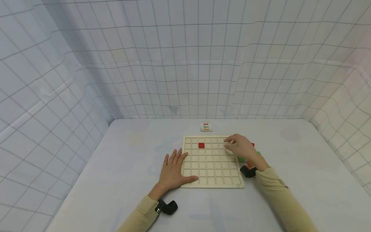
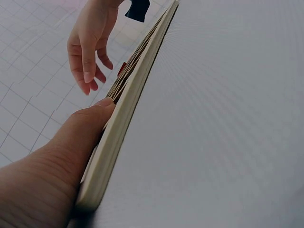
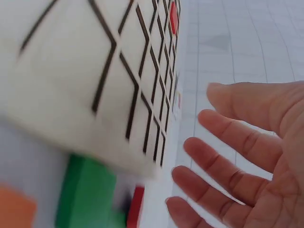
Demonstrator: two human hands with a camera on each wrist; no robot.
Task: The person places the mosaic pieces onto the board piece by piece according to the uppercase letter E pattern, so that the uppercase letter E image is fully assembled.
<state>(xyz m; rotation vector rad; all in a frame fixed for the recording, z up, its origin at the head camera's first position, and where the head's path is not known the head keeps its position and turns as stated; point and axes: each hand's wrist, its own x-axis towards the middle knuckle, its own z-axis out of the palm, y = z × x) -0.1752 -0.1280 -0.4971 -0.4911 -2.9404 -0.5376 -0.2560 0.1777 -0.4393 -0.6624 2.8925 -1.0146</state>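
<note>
Sitting near the board (image 1: 210, 165): card (image 1: 206, 126), half-hidden blocks (image 1: 241, 159).

1. Pale gridded board (image 1: 215, 165) lies flat on the white table (image 1: 130, 154); one red tile (image 1: 201, 145) sits in the second row from the far edge.
2. Left hand (image 1: 171, 172): fingers spread at the board's left edge, thumb across its near-left corner.
3. Right hand (image 1: 244, 149): over the right edge, fingers loosely bent.
4. Green piece (image 1: 241, 159) and others beside that edge, partly hidden; count uncertain.
5. Small patterned card (image 1: 206, 126) beyond the board.
</note>
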